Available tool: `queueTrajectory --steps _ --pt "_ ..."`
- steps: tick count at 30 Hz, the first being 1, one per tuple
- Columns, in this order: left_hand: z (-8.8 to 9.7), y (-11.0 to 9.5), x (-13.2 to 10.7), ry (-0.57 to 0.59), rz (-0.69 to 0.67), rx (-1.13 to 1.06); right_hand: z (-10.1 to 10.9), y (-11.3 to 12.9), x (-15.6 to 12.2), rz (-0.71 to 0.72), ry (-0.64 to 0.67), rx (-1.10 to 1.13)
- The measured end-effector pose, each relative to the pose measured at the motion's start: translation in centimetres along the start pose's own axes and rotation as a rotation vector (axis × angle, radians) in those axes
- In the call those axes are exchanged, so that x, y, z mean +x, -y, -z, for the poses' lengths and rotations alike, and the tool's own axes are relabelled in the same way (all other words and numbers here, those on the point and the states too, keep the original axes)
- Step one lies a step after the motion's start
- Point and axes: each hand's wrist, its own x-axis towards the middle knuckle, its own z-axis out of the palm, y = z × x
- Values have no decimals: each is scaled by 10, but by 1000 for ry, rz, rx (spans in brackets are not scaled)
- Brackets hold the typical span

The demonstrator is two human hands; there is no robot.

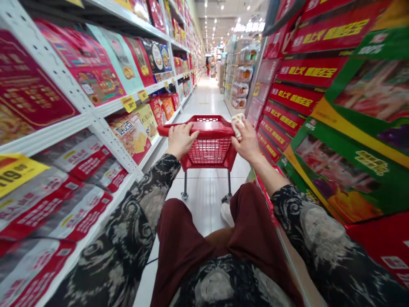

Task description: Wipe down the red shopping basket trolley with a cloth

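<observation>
A red plastic shopping cart point(209, 147) stands right in front of me, its perforated basket on grey legs with small wheels. My left hand point(181, 138) is closed over the left part of its red handle point(207, 133), thumb pointing inward. At the handle's right end my right hand point(246, 140) is closed around a crumpled white thing with brown marks point(238, 125). It could be a cloth or a soft wrapper; I cannot tell which. Fingers hide part of it, and whether this hand also grips the handle is unclear.
White shelving point(111, 106) with boxed goods and yellow price tags point(128, 103) runs along the left. Stacked red drink cartons point(295, 99) and green fruit-printed boxes point(348, 170) crowd the right side. The tiled aisle point(204, 96) leads ahead past more stacked goods point(239, 81) and a distant person point(207, 67).
</observation>
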Motion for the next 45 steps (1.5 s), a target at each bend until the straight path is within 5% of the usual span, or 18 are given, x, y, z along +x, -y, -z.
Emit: queueTrajectory --steps 16,25,30,34,40,45 --pt "-15 5 3 -61 -47 -131 -8 -42 22 132 -46 -119" --pt "-19 11 5 -71 -54 -154 -3 -27 29 81 -26 -117" --pt "-18 13 4 -69 -80 -143 0 -38 35 43 -90 -40" --pt "-17 11 2 -74 -67 -169 -16 -38 31 8 -101 -76" --pt "-12 7 1 -38 -26 -165 -44 -4 14 161 -22 -18" --pt "-4 8 2 25 -26 -124 -26 -29 22 89 -6 -37"
